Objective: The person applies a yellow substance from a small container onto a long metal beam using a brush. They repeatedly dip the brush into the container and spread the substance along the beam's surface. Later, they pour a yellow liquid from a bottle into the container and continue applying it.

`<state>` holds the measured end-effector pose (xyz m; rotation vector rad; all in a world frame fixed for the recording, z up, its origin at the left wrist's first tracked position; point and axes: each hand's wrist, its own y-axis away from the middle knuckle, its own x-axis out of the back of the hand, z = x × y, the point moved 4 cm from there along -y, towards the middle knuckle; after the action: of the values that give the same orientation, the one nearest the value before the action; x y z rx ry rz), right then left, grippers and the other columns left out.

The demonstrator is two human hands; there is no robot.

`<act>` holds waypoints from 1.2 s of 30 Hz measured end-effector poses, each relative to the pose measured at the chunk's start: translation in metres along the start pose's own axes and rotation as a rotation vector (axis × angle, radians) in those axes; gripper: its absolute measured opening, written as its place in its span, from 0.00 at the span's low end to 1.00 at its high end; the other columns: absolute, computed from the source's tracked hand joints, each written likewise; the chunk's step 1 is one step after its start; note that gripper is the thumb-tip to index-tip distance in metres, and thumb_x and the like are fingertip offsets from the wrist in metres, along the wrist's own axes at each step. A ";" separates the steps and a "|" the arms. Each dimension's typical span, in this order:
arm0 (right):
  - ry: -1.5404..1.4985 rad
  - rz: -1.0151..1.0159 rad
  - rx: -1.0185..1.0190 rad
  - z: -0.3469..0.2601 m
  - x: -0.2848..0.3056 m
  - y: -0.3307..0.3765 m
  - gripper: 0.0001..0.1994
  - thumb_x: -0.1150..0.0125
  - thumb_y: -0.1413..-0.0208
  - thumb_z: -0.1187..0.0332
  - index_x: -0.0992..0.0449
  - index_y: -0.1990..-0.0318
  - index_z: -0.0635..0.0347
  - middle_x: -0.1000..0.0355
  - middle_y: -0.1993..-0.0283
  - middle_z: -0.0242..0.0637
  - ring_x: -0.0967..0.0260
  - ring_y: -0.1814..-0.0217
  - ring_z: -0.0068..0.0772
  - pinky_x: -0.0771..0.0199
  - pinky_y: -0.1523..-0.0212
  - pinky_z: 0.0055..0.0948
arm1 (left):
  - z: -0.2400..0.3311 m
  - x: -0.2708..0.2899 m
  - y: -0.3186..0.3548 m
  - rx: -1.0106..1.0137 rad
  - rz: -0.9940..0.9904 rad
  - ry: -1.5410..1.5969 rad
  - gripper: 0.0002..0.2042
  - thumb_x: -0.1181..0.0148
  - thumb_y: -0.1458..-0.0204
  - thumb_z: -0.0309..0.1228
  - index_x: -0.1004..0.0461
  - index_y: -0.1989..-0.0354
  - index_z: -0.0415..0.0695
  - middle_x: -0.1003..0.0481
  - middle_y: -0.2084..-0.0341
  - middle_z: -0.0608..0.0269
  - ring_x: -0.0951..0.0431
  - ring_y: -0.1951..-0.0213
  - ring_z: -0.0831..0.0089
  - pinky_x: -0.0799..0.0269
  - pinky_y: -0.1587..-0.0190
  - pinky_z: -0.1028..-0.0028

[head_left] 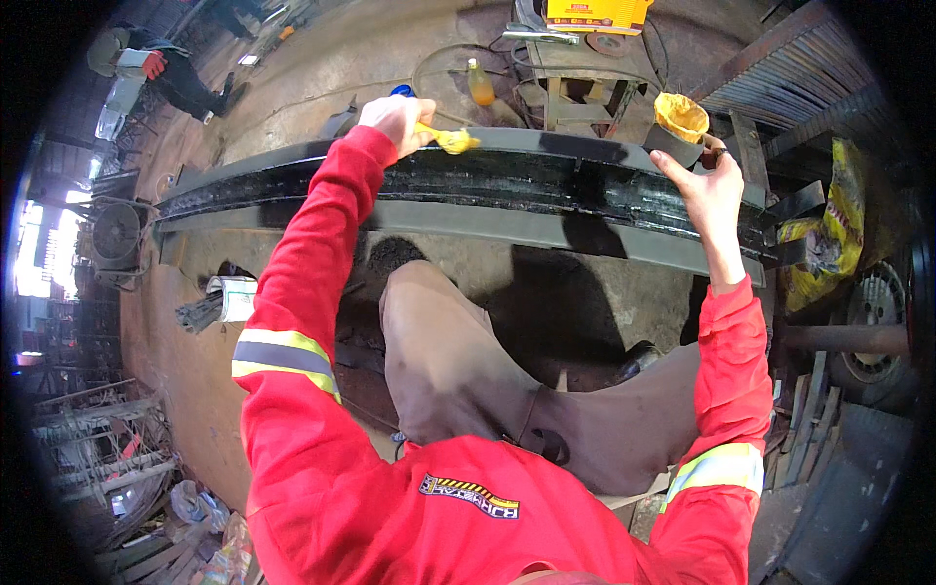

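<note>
My left hand (395, 127) is closed round what looks like a paintbrush (451, 139), its end coated yellow, just over the far edge of a long metal beam (478, 177). The beam has a black glossy channel between grey flanges and runs across in front of my knees. A blue bit shows behind the left hand; whether it belongs to the brush I cannot tell. Toward the beam's right end, my right hand (710, 180) grips a dark cup (675, 144) with a thick, uneven yellow layer about its mouth. The cup's contents are hard to make out.
Beyond the beam are a bottle of amber liquid (480, 84), a metal stand (585, 73) with a yellow box (597, 15) and a cable. Far left, another person (175, 78) wears a red glove. A white bucket (234, 298) holds dark rods. Scrap lies lower left; a wheel (875, 312) stands right.
</note>
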<state>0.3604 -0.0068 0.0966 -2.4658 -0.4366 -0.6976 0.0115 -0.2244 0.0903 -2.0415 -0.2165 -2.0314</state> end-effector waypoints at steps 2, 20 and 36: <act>0.005 0.001 0.002 -0.004 0.004 0.001 0.30 0.23 0.66 0.55 0.24 0.58 0.70 0.23 0.67 0.41 0.26 0.66 0.27 0.28 0.60 0.26 | 0.006 0.001 -0.014 -0.027 -0.046 0.255 0.12 0.32 0.58 0.39 0.25 0.72 0.45 0.24 0.77 0.54 0.24 0.72 0.59 0.31 0.69 0.64; -0.022 0.039 0.001 0.012 0.004 -0.002 0.32 0.22 0.66 0.55 0.26 0.56 0.70 0.24 0.64 0.43 0.28 0.64 0.28 0.30 0.57 0.27 | -0.087 0.024 0.023 0.171 -0.045 0.142 0.14 0.31 0.59 0.40 0.23 0.71 0.43 0.24 0.76 0.57 0.25 0.71 0.68 0.31 0.66 0.71; 0.102 -0.006 -0.004 0.011 -0.004 0.005 0.33 0.23 0.66 0.54 0.26 0.55 0.69 0.25 0.63 0.41 0.30 0.63 0.29 0.31 0.57 0.28 | -0.090 0.011 0.067 0.212 -0.003 -0.285 0.11 0.34 0.61 0.37 0.28 0.73 0.49 0.23 0.75 0.56 0.22 0.69 0.52 0.29 0.67 0.58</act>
<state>0.3633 -0.0052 0.0841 -2.4206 -0.4038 -0.8231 -0.0558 -0.3147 0.0961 -2.1838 -0.4665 -1.6318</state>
